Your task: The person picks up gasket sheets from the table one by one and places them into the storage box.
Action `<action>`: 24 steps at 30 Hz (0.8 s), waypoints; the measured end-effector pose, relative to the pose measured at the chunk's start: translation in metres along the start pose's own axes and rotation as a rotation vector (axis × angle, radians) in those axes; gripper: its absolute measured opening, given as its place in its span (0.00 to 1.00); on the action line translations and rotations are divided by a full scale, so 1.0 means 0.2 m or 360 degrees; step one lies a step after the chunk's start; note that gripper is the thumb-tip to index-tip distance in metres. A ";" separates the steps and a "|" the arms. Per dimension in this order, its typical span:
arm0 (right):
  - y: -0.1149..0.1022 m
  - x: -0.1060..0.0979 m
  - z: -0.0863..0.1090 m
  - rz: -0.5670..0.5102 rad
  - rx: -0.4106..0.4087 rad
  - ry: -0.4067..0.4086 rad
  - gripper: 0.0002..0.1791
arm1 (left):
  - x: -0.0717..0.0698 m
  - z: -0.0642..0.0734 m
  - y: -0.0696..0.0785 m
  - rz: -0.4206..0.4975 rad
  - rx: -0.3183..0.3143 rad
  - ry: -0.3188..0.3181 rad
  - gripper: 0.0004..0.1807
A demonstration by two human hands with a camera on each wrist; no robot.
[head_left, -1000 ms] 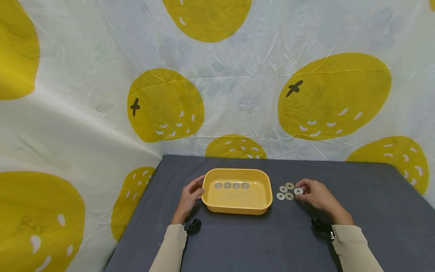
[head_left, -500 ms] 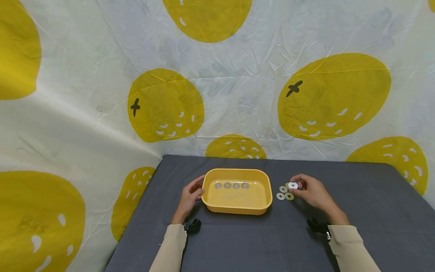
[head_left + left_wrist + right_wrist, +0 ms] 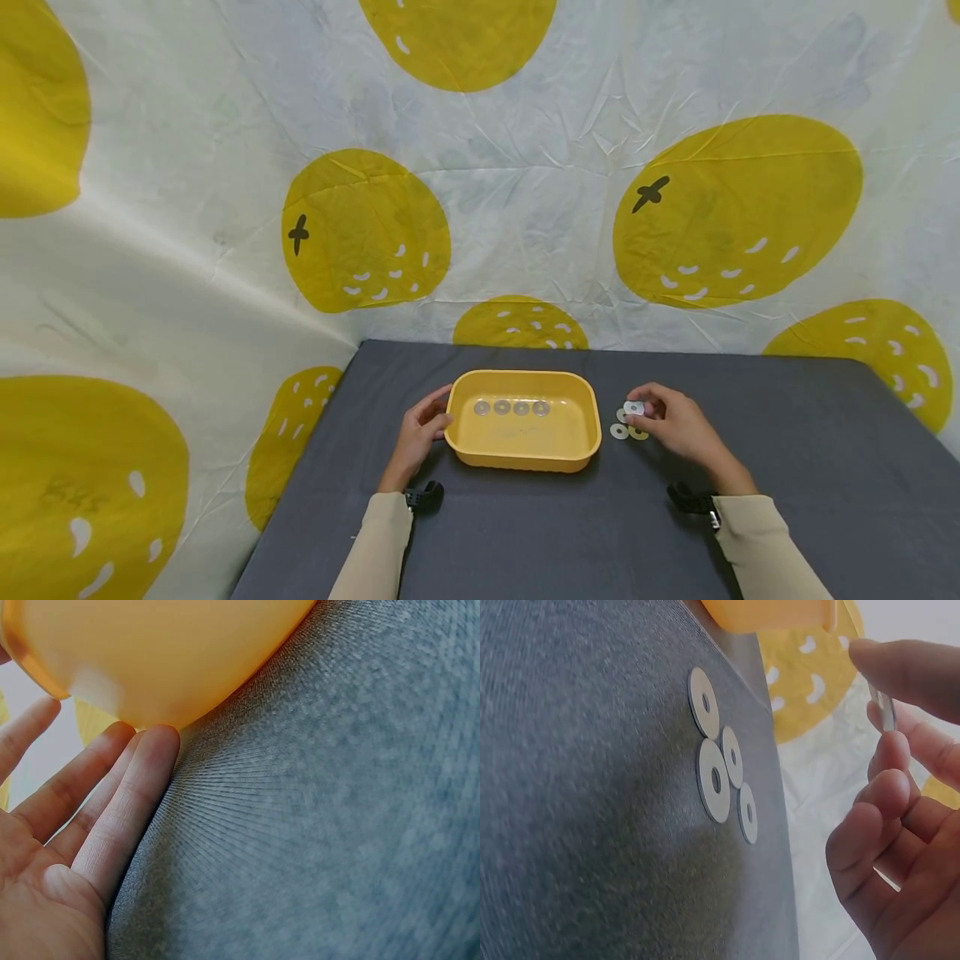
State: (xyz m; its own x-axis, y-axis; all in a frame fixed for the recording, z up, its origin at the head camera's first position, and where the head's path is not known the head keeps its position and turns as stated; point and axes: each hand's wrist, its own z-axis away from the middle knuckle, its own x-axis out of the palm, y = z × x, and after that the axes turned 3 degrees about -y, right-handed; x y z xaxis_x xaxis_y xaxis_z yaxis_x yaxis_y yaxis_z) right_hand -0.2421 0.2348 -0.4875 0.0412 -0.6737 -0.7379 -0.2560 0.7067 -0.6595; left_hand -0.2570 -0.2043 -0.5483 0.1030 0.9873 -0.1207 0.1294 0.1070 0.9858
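Note:
A yellow plastic tray (image 3: pixel 517 460) rests on the dark grey cloth. Several metal washers (image 3: pixel 521 408) lie in a row inside it. At the tray's left end is my left hand (image 3: pixel 414 437), its thumb at the rim. In the left wrist view, the rather straight fingers (image 3: pixel 124 814) touch the tray's outer wall. My right hand (image 3: pixel 678 422) pinches one washer (image 3: pixel 633 407) between thumb and fingertips, raised above the loose ones. Beneath it, several more flat washers (image 3: pixel 714 780) lie close together on the cloth; in the head view the hand partly covers them.
The grey-covered table (image 3: pixel 525 533) extends around the tray on every side. Behind it and on the left hangs a white sheet (image 3: pixel 525 225) printed with big yellow fruit. Each wrist wears a black strap (image 3: pixel 426 497).
Holding the washer, my right hand has risen from the cloth and shifted left over the loose washers, toward the tray. The left hand and the tray stay in place.

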 end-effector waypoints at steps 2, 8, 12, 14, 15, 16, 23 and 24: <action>-0.01 0.01 0.00 0.0004 0.0011 0.0009 0.16 | 0.00 0.00 0.00 0.0002 -0.0003 0.0006 0.27; -0.04 0.03 -0.01 -0.0027 0.0034 0.0023 0.17 | 0.00 -0.01 0.00 0.0009 -0.0018 0.0002 0.28; -0.07 0.05 -0.01 -0.0030 0.0044 0.0038 0.17 | 0.00 -0.01 0.01 0.0023 -0.0040 -0.0044 0.29; -0.08 0.06 -0.01 -0.0038 0.0053 0.0042 0.17 | 0.00 0.00 0.03 0.0029 -0.0046 -0.0079 0.29; -0.09 0.07 -0.01 -0.0042 0.0058 0.0045 0.17 | 0.00 0.00 0.05 0.0029 -0.0046 -0.0095 0.29; -0.10 0.07 -0.01 -0.0044 0.0055 0.0045 0.17 | 0.00 0.01 0.07 0.0028 -0.0044 -0.0106 0.29; -0.17 0.10 -0.03 -0.0070 0.0004 0.0033 0.18 | 0.00 0.05 0.15 0.0031 -0.0006 -0.0085 0.29; -0.19 0.10 -0.03 -0.0079 -0.0002 0.0023 0.17 | 0.00 0.05 0.15 0.0037 -0.0003 -0.0079 0.29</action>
State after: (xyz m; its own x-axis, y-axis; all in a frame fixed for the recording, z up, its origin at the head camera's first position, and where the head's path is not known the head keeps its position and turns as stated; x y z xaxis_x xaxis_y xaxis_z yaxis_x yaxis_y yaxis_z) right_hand -0.2375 0.1934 -0.4774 0.0399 -0.7111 -0.7020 -0.2552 0.6720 -0.6952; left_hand -0.2426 -0.2015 -0.5203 0.1548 0.9825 -0.1035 0.1246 0.0845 0.9886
